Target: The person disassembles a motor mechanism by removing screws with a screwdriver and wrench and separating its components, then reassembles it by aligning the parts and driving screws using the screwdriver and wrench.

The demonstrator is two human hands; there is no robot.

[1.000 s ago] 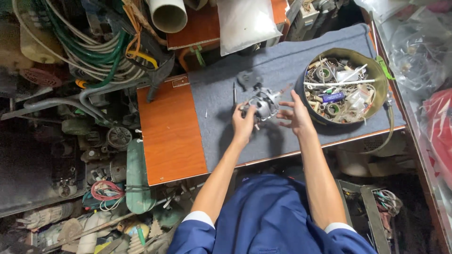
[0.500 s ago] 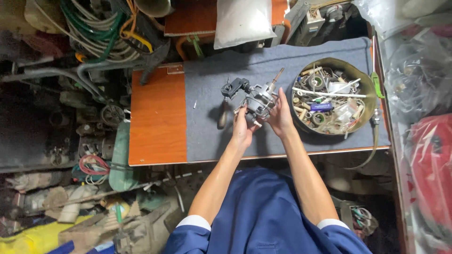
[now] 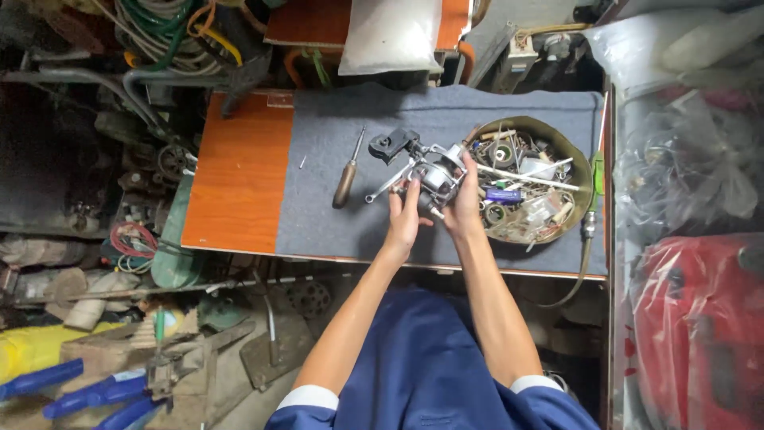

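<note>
Both my hands hold a small grey metal mechanical part (image 3: 434, 177) above the grey cloth (image 3: 334, 215) that covers the right part of an orange wooden board (image 3: 235, 175). My left hand (image 3: 404, 219) grips its near left side, and my right hand (image 3: 461, 209) grips its right side. A black fitting (image 3: 392, 144) sticks out at the part's far left. Left of my hands a screwdriver with a brown handle (image 3: 347, 177) and a spanner (image 3: 382, 189) lie on the cloth.
A round metal bowl (image 3: 577, 155) full of small parts and screws stands right of my hands. Coiled cables (image 3: 171, 24) and pipes lie at the far left, a white bag (image 3: 390, 36) at the back, plastic bags (image 3: 692, 175) and a red one (image 3: 700, 326) on the right.
My hands and the metal part have stayed together while the view shifted; the screwdriver and spanner on the cloth have come into plain view left of the part.
</note>
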